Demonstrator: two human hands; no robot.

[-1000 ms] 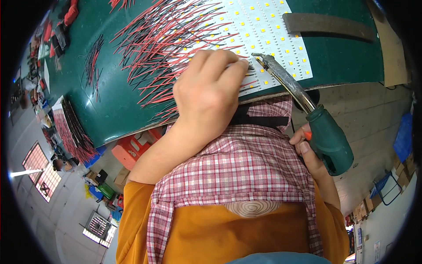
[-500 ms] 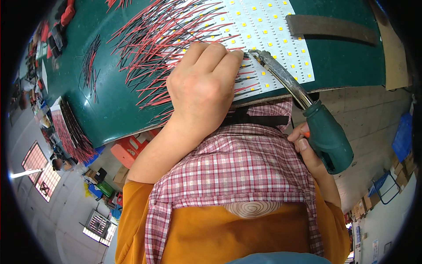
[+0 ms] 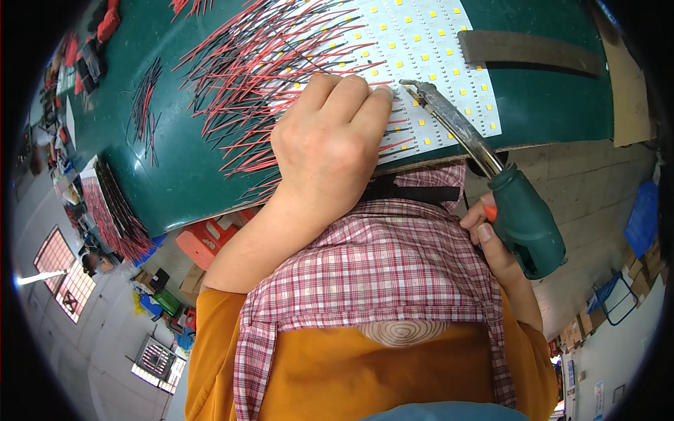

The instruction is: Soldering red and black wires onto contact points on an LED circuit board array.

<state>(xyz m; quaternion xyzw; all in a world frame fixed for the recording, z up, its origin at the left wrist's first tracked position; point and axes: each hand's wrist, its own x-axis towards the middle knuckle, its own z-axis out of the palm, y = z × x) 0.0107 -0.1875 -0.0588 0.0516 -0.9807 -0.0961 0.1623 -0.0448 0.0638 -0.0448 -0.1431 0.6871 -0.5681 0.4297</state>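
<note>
head view: right hand [image 3: 495,249] grips a soldering iron [image 3: 509,189]; a slip could burn the curled left hand [image 3: 326,144], its hold hidden.

Left hand [image 3: 326,140] bent over a white circuit board [image 3: 444,59] dotted with yellow squares, red and black wires [image 3: 239,74] fanned across board and green tabletop [image 3: 186,186], right hand [image 3: 497,245] gripping a green-handled soldering iron [image 3: 484,151], tip [image 3: 420,90] near left fingers [image 3: 373,112], dark strip [image 3: 533,53] overlapping the board's edge.
</note>
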